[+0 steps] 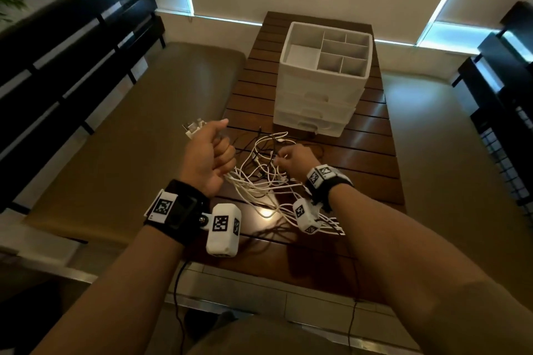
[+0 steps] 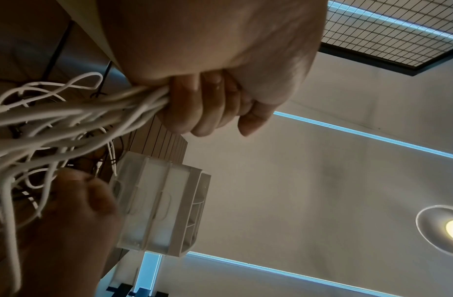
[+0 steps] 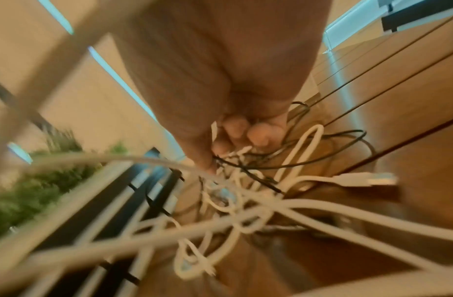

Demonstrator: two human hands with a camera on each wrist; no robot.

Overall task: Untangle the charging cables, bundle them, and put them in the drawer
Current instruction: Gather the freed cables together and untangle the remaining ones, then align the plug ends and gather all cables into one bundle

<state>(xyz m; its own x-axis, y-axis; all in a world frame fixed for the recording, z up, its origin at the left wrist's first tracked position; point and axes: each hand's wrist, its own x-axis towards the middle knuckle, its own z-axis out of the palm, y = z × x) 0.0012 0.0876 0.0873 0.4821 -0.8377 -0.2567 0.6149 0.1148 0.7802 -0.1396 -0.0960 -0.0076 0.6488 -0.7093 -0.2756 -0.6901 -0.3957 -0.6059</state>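
Head: left hand (image 1: 208,153) was raised over the bench's (image 1: 372,153) left edge, forearm running up from lower left, fist closed tight round a bunch of white cables (image 1: 259,181); plug ends (image 1: 193,127) stuck out the top of the fist, pointing up-left. Bundle ran down-right from the fist to the tangle on the bench. Right hand (image 1: 294,158) was low over the tangle, fingers curled, grip pinching strands; which one, can't tell. Drawer unit (image 1: 323,78) sat further back on the bench, drawers closed, apart from the cables.

Left wrist: fingers (image 2: 194,104) were wrapped fully round the cables (image 2: 93,114), strands fanning out left and down. Drawer unit (image 2: 164,209) beyond.

Right wrist: blurred. Fingertips (image 3: 245,134) were curled in among white and black cable loops (image 3: 245,197). A white USB plug (image 3: 365,178) lay on the bench (image 3: 411,100), pointing right.
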